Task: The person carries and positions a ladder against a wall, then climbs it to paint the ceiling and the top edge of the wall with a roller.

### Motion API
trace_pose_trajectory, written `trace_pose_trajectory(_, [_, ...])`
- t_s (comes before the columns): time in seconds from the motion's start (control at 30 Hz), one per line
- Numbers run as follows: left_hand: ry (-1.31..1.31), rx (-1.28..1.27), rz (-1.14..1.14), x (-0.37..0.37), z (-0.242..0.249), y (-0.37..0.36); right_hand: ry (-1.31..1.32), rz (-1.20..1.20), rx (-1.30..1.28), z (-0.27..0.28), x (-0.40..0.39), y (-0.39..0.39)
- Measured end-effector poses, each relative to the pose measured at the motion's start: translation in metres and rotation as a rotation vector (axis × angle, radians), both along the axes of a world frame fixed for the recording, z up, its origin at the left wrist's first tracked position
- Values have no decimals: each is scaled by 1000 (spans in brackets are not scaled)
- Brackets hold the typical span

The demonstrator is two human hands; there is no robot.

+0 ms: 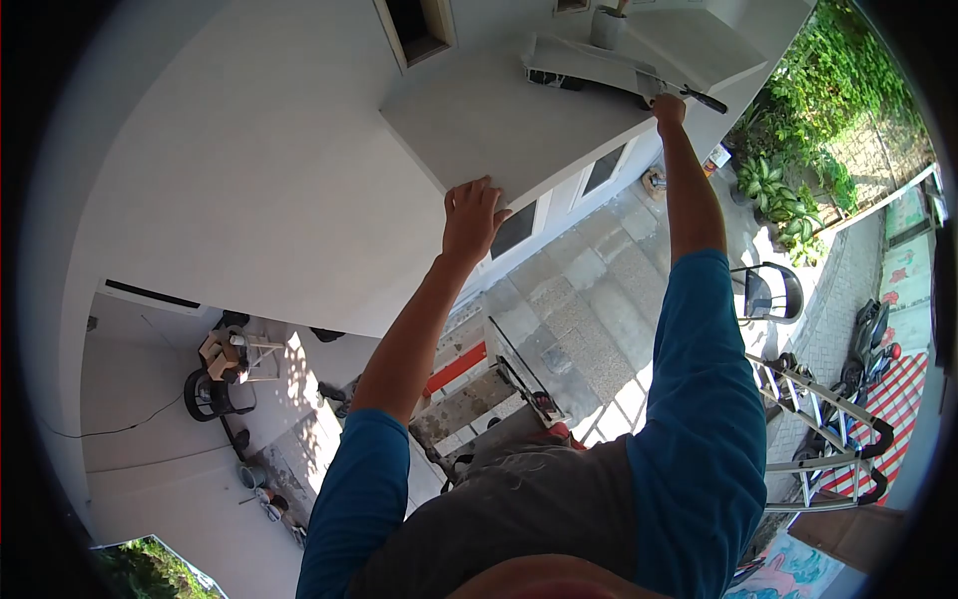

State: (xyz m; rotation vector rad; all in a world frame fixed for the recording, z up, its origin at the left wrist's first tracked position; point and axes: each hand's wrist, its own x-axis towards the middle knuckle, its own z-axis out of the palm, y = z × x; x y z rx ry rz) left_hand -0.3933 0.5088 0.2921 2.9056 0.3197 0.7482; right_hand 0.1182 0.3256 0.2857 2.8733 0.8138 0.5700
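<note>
My left hand (471,218) rests on the front edge of a grey-white ledge (499,130), fingers spread and holding nothing. My right hand (669,110) is closed at the near right end of a white paint tray (589,65), which lies on the ledge. A paint roller with a black handle (707,98) lies across the tray, and its handle sticks out past my right hand. Behind the tray stands a grey paint pot (607,27) with a wooden-handled tool upright in it. The fingertips of my right hand are partly hidden.
Far below is a paved floor (579,290). A metal ladder (818,409) stands at the right, near a black chair (773,292) and a parked motorbike (868,344). A smooth white wall (259,180) curves along the left. Plants (778,200) grow beyond the ledge.
</note>
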Motion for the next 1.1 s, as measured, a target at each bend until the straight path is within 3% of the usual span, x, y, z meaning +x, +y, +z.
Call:
trace_pose_trajectory(0.07, [-4, 6, 11, -1, 1, 0, 29, -187, 377, -21, 13, 6])
trace_pose_trajectory(0.3, [2, -18, 31, 0, 0, -3, -93, -159, 405, -7, -50, 1])
trace_pose_trajectory(0.5, [-8, -14, 30, -1, -2, -3, -110, -120, 635, -12, -81, 1])
trace_pose_trajectory(0.6, [-23, 7, 29, 0, -3, -3, -119, -118, 475, -7, -89, -2])
trace_pose_trajectory(0.73, [-18, 14, 26, 0, -3, -3, -66, -115, 493, 7, -112, -3])
trace_pose_trajectory(0.8, [-21, 13, 33, 1, -4, -3, 157, -162, 926, 9, -120, 1])
trace_pose_trajectory(1.1, [-21, -11, 29, 0, -2, -3, 255, -136, 1144, 13, -164, 31])
